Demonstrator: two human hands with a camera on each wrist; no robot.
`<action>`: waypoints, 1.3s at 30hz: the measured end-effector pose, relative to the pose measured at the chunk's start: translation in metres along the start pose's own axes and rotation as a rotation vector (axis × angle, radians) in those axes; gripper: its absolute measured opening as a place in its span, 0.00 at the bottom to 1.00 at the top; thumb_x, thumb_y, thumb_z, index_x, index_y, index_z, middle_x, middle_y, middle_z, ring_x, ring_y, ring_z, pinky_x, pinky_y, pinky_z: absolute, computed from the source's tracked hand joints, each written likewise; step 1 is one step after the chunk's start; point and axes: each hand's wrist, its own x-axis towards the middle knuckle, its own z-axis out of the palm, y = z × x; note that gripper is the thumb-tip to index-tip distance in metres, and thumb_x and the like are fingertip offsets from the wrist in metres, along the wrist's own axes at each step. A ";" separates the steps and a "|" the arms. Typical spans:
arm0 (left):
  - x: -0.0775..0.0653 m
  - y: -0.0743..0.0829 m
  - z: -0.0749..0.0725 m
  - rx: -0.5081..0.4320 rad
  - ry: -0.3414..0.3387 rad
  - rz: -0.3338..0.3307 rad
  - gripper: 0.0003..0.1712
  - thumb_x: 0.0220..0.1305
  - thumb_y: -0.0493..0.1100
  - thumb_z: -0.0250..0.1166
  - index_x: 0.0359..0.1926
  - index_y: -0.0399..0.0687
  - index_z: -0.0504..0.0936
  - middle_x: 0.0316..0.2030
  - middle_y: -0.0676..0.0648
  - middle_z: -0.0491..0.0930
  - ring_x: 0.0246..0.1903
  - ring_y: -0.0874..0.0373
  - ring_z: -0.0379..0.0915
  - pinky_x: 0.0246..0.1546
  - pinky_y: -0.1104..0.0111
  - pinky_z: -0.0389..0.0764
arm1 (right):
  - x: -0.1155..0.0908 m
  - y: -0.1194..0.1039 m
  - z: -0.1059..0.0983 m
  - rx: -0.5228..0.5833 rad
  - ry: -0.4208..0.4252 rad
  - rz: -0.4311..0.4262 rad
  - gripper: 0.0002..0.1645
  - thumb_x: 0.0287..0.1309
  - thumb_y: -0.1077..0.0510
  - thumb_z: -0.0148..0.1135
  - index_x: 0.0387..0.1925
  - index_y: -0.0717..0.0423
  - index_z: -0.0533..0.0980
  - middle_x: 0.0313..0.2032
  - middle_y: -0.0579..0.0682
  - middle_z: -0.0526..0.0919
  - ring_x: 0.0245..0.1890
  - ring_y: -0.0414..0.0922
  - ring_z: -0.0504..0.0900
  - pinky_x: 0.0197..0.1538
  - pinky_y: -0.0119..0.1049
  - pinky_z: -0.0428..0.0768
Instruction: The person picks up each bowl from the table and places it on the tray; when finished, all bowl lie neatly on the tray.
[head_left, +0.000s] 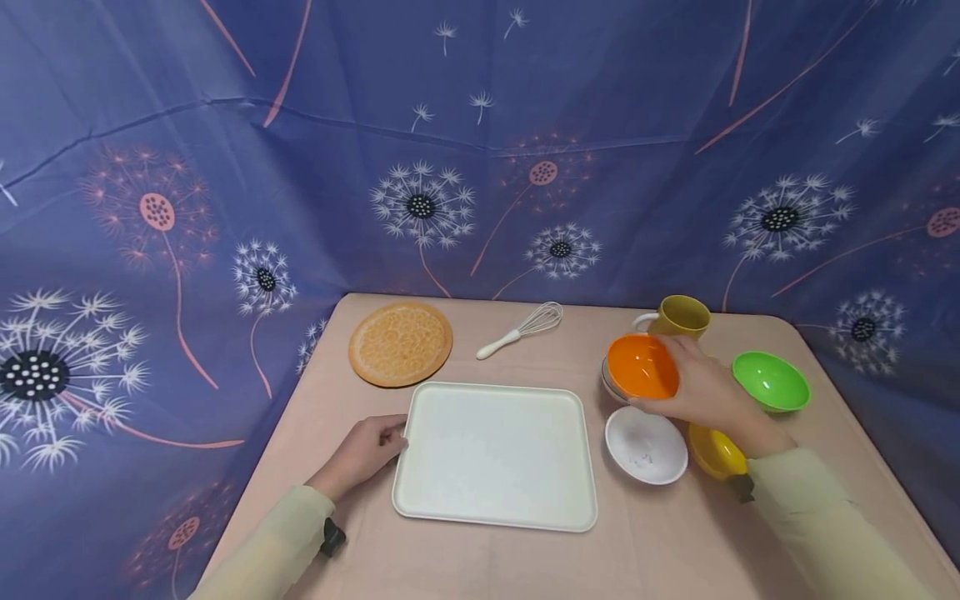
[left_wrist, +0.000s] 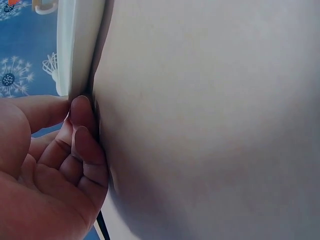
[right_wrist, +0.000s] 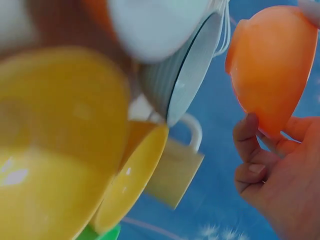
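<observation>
My left hand (head_left: 363, 454) pinches the left edge of a white rectangular tray (head_left: 495, 458); in the left wrist view, thumb and fingertips meet at its rim (left_wrist: 77, 50). My right hand (head_left: 708, 392) grips an orange bowl (head_left: 637, 367) by its rim. In the right wrist view the orange bowl (right_wrist: 272, 65) is up in the air, tilted, apart from the other dishes. Overlapped by it in the head view is a grey bowl (head_left: 611, 385), whose ribbed outside (right_wrist: 160, 85) shows in the right wrist view. A white bowl (head_left: 647, 454) stands just in front.
A yellow bowl (head_left: 718, 450) sits under my right forearm, with a green bowl (head_left: 772, 381) farther right. Behind the orange bowl stands a mustard mug (head_left: 684, 315) with a white handle. A whisk (head_left: 517, 335) and a round pizza-like disc (head_left: 401, 343) lie beyond the tray.
</observation>
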 end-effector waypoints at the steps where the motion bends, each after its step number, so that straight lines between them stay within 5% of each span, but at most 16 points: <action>1: 0.000 0.000 0.000 0.000 0.000 0.000 0.26 0.70 0.38 0.68 0.68 0.42 0.79 0.22 0.55 0.74 0.20 0.62 0.67 0.22 0.70 0.69 | 0.003 -0.004 0.003 -0.018 0.001 -0.009 0.70 0.44 0.23 0.76 0.77 0.58 0.60 0.66 0.62 0.68 0.53 0.67 0.79 0.53 0.70 0.75; 11: 0.001 -0.001 -0.001 -0.004 0.000 0.026 0.26 0.70 0.37 0.68 0.68 0.41 0.79 0.21 0.54 0.75 0.20 0.63 0.67 0.22 0.70 0.69 | 0.031 -0.042 0.035 0.018 -0.004 -0.102 0.69 0.40 0.22 0.78 0.75 0.56 0.64 0.66 0.56 0.71 0.59 0.59 0.76 0.58 0.66 0.75; 22: 0.001 -0.001 -0.003 -0.012 -0.001 0.009 0.27 0.70 0.36 0.68 0.68 0.41 0.79 0.22 0.54 0.76 0.20 0.62 0.68 0.22 0.70 0.70 | 0.050 -0.092 0.073 -0.011 -0.066 -0.178 0.66 0.41 0.25 0.78 0.74 0.55 0.65 0.63 0.53 0.74 0.48 0.55 0.82 0.51 0.57 0.81; 39: 0.000 0.002 -0.001 -0.021 -0.008 -0.033 0.27 0.70 0.37 0.68 0.69 0.42 0.79 0.23 0.53 0.76 0.21 0.61 0.69 0.21 0.70 0.69 | 0.072 -0.168 0.140 -0.029 -0.143 -0.245 0.68 0.41 0.23 0.75 0.76 0.55 0.64 0.61 0.49 0.73 0.48 0.46 0.78 0.50 0.47 0.76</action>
